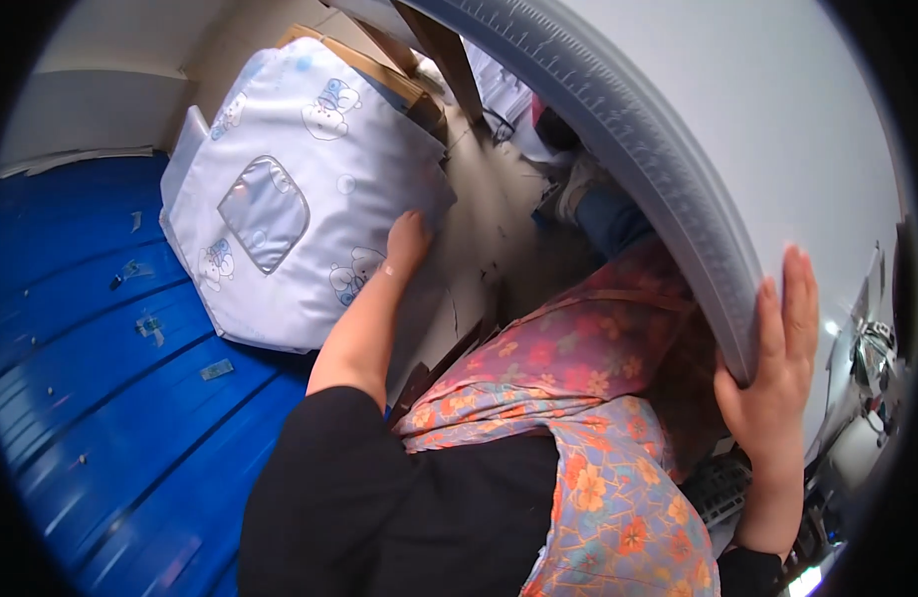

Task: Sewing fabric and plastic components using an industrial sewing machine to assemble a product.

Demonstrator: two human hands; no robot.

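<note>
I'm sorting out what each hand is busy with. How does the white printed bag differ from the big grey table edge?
The white printed bag is soft and creased, with cartoon prints and a clear window; the grey table edge is rigid, plain and ribbed. The bag rests on the blue floor; the edge is raised. The left hand lies flat on the bag; the right hand curls around the edge. Both are pale.

- The white printed bag (pixel 290 199) fills the space just ahead of the left hand (pixel 407 242), which touches its edge.
- A strip of bare floor (pixel 489 239) lies open between the bag and the grey table edge (pixel 658 169).
- The right hand (pixel 777 368) grips that edge, blocking passage there.
- Cardboard boxes (pixel 399 70) close the far end.
</note>
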